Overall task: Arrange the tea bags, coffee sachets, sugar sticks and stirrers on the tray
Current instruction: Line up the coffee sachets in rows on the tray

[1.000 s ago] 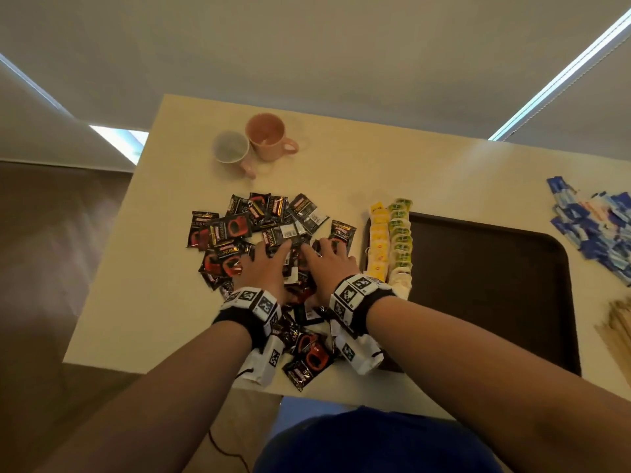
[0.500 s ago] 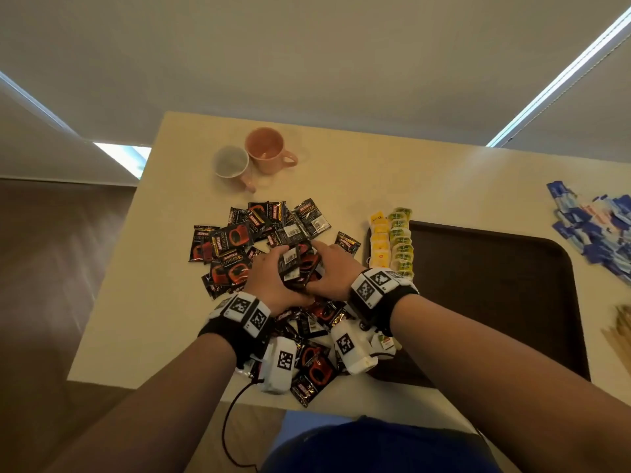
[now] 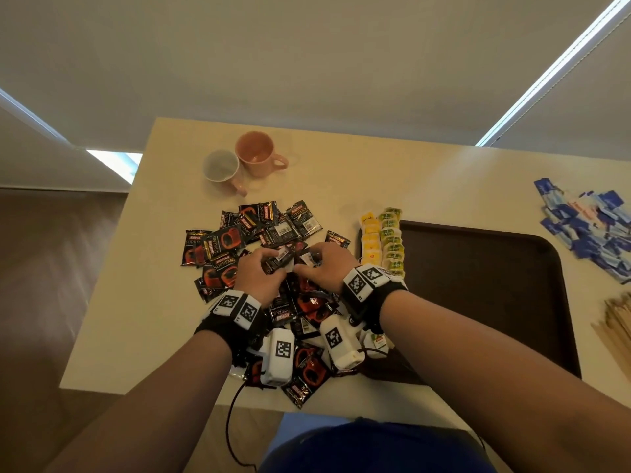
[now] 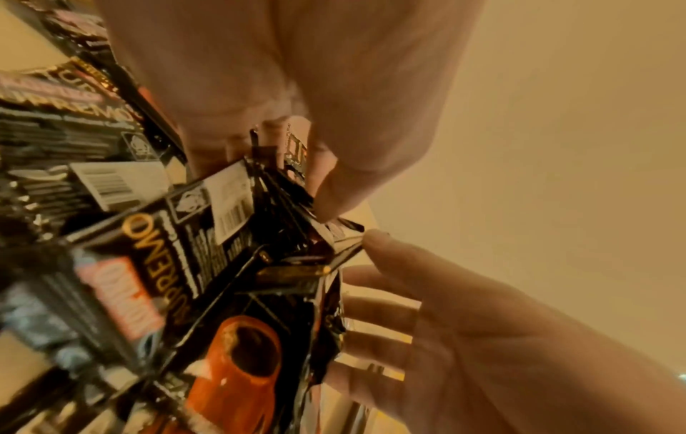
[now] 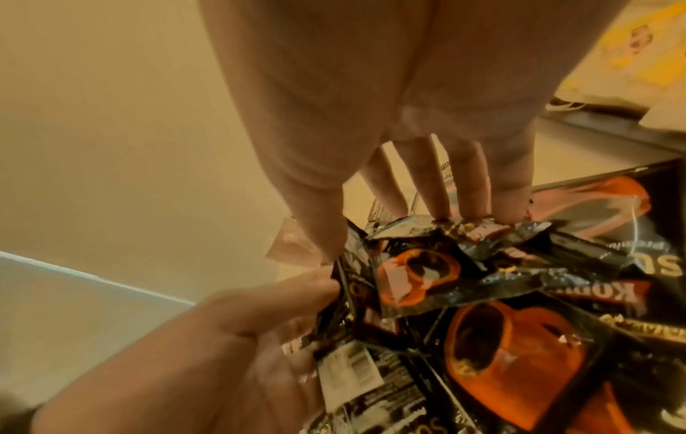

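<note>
Black coffee sachets (image 3: 235,240) lie in a loose heap on the beige table (image 3: 426,186), left of the dark brown tray (image 3: 478,285). My left hand (image 3: 268,268) and right hand (image 3: 309,262) meet over the heap and grip a bunched stack of sachets (image 3: 285,257) between them. In the left wrist view my left thumb and fingers (image 4: 326,202) pinch the stack (image 4: 222,229). In the right wrist view my right fingertips (image 5: 478,211) and thumb press on its crumpled edges (image 5: 438,264). Yellow and green tea bags (image 3: 382,240) stand in two rows along the tray's left edge.
Blue sugar sticks (image 3: 594,227) lie piled at the far right, with wooden stirrers (image 3: 618,326) nearer. Two mugs (image 3: 252,155) stand at the back left of the table. More sachets (image 3: 307,373) lie under my wrists near the front edge.
My hands lay flat on the heap a second ago; they have since closed together and gathered a stack of sachets, now held a little above the heap.
</note>
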`<state>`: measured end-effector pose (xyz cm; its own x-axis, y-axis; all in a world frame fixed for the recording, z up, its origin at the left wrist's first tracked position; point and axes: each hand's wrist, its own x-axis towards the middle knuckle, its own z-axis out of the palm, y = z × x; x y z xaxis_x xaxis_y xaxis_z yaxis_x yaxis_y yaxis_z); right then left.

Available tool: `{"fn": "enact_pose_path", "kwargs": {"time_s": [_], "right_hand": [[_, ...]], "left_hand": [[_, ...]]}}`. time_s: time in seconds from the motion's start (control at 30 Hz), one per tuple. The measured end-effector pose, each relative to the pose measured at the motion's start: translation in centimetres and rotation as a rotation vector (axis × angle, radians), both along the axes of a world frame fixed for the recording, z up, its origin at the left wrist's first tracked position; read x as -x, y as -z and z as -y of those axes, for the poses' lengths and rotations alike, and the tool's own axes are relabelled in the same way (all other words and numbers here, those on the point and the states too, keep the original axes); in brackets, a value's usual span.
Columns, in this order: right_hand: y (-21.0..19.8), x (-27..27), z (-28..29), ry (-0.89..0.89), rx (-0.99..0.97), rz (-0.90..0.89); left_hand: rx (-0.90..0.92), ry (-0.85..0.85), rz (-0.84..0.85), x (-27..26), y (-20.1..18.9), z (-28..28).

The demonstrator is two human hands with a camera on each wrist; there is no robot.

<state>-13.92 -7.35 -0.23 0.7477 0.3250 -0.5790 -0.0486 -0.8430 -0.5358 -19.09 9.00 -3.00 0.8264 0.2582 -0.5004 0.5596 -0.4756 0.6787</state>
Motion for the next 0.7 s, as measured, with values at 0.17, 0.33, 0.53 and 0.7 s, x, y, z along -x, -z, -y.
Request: {"fn": "enact_pose_path", "kwargs": {"time_s": [0.17, 0.33, 0.53, 0.7], "right_hand": [[-0.1, 0.3, -0.2, -0.007, -0.002, 0.067], [-0.4, 0.1, -0.2, 0.034, 0.023, 0.064], [-0.2, 0.0, 0.3, 0.086, 0.03, 0.067], [0.1, -0.1, 1.1, 0.145, 0.008, 0.036]], "left_hand": [[0.016, -0.036, 0.091, 0.4, -0.5, 0.2], [0.111, -0.183, 0.043, 0.2, -1.3, 0.6], [0.078, -0.296, 0.003, 0.8, -0.8, -0.1], [0.115, -0.332, 0.024, 1.0, -0.9, -0.9]]}}
